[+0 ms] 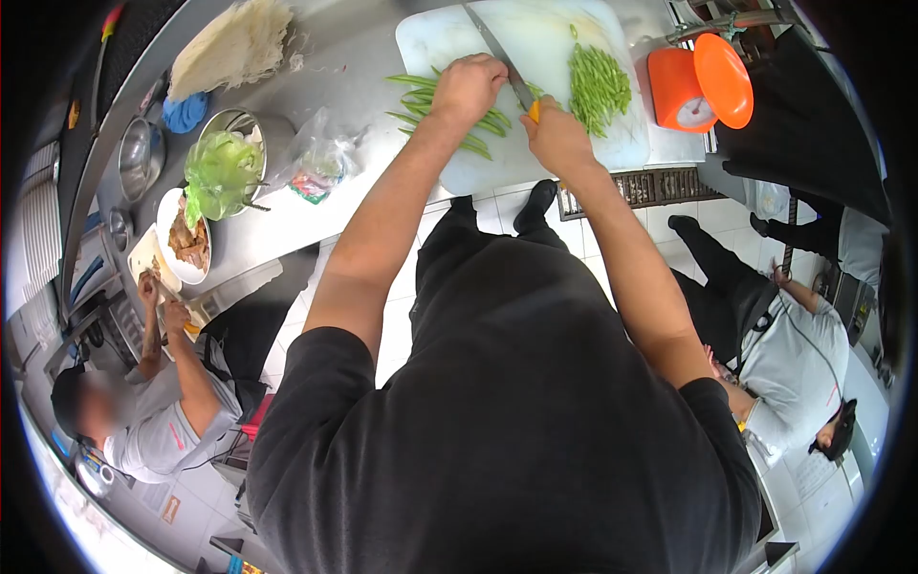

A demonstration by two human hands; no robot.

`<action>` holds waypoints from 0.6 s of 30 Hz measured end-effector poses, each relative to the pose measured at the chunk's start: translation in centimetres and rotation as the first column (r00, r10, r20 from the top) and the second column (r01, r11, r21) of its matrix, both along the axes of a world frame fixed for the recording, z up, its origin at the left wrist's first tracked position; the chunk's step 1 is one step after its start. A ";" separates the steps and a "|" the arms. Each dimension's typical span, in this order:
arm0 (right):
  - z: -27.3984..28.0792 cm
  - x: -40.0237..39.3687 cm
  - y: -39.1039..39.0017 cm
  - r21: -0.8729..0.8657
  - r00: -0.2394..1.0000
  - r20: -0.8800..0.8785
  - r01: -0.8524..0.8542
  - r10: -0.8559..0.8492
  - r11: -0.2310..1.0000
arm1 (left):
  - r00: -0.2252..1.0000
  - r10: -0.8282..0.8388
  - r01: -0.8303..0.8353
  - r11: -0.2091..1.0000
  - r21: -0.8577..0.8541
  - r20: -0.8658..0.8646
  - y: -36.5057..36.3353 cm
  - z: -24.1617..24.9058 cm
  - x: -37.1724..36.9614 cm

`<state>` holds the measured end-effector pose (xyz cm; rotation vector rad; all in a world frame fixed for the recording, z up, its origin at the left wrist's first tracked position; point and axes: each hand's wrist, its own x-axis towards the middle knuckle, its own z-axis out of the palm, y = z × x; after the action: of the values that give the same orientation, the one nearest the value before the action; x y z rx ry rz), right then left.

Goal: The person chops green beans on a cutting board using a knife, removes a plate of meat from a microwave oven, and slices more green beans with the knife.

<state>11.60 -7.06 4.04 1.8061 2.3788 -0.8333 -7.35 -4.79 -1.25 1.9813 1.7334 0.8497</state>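
My right hand [561,139] is closed round the yellow handle of a long knife [497,50], its blade slanting up and left over the white cutting board [526,177]. Close to the left of the blade, my left hand [469,84] has its fingers pressed together; whatever they pinch is too small to make out. Whole green beans [486,122] lie partly beneath and around that hand, some sticking out past the board's left edge. A pile of cut green beans [599,88] rests on the board's right side.
An orange scale [681,91] stands right of the board. Leftward are a clear plastic bag [325,158], a green bag [225,172] over a metal bowl, a white dish of food [185,273] and pale noodles [229,48]. One co-worker [182,421] is at left, others at right.
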 end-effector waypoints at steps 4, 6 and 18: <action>0.6 0.0 1.5 -0.073 1.000 0.007 -0.014 0.014 0.997 | 0.999 -0.040 0.040 0.999 -0.029 -0.002 -0.5 -0.1 -0.2; 1.4 0.0 2.1 -0.075 1.000 0.024 -0.014 0.016 0.997 | 1.000 -0.028 0.029 0.998 -0.064 0.009 -0.4 0.1 -0.3; 1.4 -0.3 -0.5 -0.044 0.999 0.054 0.010 -0.007 0.999 | 1.000 -0.012 0.012 1.000 -0.007 -0.023 0.3 -0.3 -0.7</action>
<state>11.33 -7.55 5.39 1.7997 2.3030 -0.8209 -8.01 -4.53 -1.55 2.0031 1.7332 0.8189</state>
